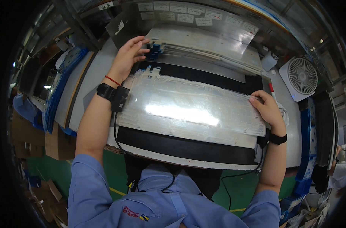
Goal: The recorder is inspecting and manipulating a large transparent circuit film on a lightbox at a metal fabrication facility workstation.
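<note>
A long, translucent plastic panel (188, 100) lies in front of me over a black mat (180, 148), a strip of glare across its middle. My right hand (270, 108) grips its far right corner, thumb on top and fingers curled at the edge. Further back, several similar thin panels (211, 57) are stacked, with blue tabs (154, 50) at their left end. Beside those tabs is my left hand (131, 57), raised, its fingers apart and nothing held; whether the fingertips touch the stack I cannot tell.
A white fan (300, 78) and a pale bottle (270, 61) stand at the back right of the workbench. Near my right hand lies a red-capped marker (271, 88). Behind the stack rises a metal backboard (233, 36) with paper labels. Blue bins (308, 140) line the right side.
</note>
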Tool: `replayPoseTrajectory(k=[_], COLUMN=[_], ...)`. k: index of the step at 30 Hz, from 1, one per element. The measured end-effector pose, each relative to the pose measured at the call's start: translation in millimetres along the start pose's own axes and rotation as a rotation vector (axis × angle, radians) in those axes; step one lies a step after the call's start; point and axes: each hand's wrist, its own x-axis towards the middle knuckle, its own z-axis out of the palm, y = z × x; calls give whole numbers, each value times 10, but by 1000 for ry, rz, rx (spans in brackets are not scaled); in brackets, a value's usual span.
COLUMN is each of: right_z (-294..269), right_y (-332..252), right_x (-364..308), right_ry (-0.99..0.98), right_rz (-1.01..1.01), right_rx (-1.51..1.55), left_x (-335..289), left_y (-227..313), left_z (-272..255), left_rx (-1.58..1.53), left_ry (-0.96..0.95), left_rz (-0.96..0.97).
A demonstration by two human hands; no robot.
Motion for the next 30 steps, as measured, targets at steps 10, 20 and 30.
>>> replayPoseTrajectory(k=[10, 20, 30], right_z=[-26, -53, -55], right_y=[112, 173, 167], right_x=[68, 89, 122], right_ry=[292, 393, 480], right_rz=[-109, -35, -34], right_rx=[413, 463, 589], left_x=[11, -19, 25], left_y=[7, 11, -39], left_z=[-72, -4, -43], left_rx=[-172, 149, 50], left_ry=[-139, -228, -153], left_rz=[-168, -134, -104])
